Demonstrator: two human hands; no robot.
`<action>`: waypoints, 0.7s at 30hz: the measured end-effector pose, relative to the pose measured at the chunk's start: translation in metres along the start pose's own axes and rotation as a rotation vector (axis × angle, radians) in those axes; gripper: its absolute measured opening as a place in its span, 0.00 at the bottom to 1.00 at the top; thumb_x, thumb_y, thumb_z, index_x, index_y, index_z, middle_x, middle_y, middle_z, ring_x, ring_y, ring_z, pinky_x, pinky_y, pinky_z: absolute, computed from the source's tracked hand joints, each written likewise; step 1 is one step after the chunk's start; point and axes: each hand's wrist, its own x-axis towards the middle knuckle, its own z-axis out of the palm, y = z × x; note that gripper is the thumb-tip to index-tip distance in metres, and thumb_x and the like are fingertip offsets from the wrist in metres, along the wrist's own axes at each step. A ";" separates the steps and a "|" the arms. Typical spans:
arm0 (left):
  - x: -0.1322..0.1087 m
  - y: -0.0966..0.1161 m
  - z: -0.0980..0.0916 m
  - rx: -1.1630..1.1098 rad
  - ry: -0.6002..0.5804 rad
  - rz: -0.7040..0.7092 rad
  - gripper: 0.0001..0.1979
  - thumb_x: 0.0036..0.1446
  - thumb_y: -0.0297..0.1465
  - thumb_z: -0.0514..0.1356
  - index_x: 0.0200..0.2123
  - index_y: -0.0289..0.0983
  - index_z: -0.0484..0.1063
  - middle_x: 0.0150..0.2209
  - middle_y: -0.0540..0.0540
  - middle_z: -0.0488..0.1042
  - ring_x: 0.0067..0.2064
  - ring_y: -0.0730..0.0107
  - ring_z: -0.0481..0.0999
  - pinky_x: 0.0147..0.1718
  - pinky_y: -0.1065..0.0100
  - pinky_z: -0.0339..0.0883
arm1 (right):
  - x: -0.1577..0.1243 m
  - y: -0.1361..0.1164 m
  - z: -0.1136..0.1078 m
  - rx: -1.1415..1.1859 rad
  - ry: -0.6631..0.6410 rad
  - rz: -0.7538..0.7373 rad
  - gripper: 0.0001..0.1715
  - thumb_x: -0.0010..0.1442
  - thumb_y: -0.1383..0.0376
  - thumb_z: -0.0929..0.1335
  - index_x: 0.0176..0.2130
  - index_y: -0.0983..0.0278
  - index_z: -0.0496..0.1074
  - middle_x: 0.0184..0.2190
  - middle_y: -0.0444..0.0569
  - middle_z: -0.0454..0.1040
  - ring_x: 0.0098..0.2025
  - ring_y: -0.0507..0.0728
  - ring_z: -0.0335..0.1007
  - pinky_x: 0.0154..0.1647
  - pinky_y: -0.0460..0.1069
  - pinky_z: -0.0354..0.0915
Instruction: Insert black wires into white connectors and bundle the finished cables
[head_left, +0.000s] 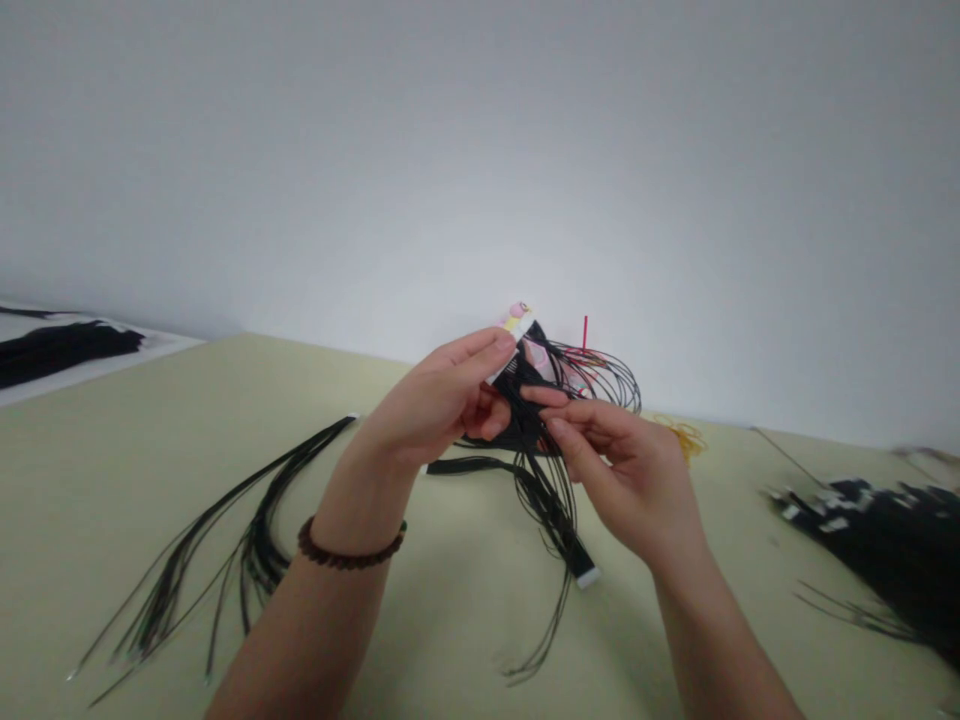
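My left hand (457,390), with a beaded bracelet at the wrist, pinches a white connector (521,325) of a black wire harness (551,500) raised above the table. Close by on the right, my right hand (611,450) has its fingers closed on some of the thin black wires. The harness hangs down between the hands and carries another white connector (589,577) at its lower end. More wires loop out to the right behind the fingers. Which wire the right fingertips hold is hidden.
A bundle of black wires (262,500) lies on the pale green table (180,400) at the left. At the right is a heap of black harnesses (885,545) with white connectors. Yellow bands (681,435) lie near the white wall. A pink item (577,375) stands behind the hands.
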 end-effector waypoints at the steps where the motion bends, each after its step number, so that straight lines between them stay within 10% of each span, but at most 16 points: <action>1: 0.000 0.000 0.000 -0.008 -0.006 0.000 0.09 0.62 0.36 0.57 0.34 0.37 0.66 0.23 0.54 0.68 0.15 0.84 0.63 0.12 0.80 0.52 | 0.000 0.000 -0.002 0.014 0.000 -0.011 0.06 0.60 0.67 0.67 0.36 0.65 0.76 0.28 0.46 0.80 0.20 0.48 0.68 0.21 0.43 0.64; 21: -0.004 0.004 0.001 -0.021 -0.080 -0.002 0.11 0.61 0.39 0.58 0.36 0.37 0.66 0.23 0.53 0.70 0.14 0.84 0.62 0.11 0.80 0.47 | -0.002 -0.003 0.004 -0.019 0.062 -0.056 0.07 0.61 0.64 0.68 0.39 0.63 0.76 0.31 0.47 0.81 0.22 0.49 0.70 0.23 0.45 0.67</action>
